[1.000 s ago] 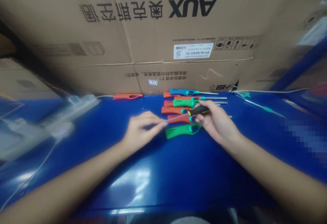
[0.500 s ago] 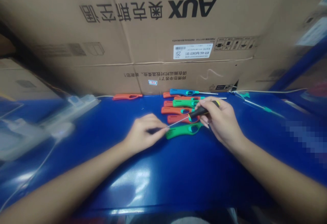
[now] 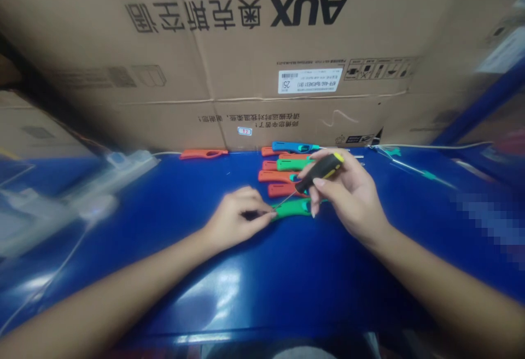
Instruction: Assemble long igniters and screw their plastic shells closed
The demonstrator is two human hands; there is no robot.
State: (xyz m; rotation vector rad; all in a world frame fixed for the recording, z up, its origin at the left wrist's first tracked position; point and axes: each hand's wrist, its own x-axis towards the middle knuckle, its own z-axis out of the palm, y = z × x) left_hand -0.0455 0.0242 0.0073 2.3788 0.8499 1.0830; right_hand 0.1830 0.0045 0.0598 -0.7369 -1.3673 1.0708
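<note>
Two bare hands work over a blue table (image 3: pixel 287 285). The right hand (image 3: pixel 353 198) holds a screwdriver (image 3: pixel 323 168), its fingers clamped on the black-and-yellow handle, thumb on the near side. The handle tilts up to the right; the thin shaft slopes down leftward to the left hand (image 3: pixel 235 216). There, thumb and forefinger are pinched together right at the shaft's tip; whether they grip the tip itself or something small cannot be told.

Just beyond those fingertips lies a green lighter (image 3: pixel 292 209), below the shaft; whether the fingers touch it is unclear. Farther back, more lighters lie in a stack of rows, with a blue lighter (image 3: pixel 287 146) farthest, near a large cardboard box (image 3: pixel 164 80). A red lighter (image 3: pixel 199 154) lies apart, to the left.
</note>
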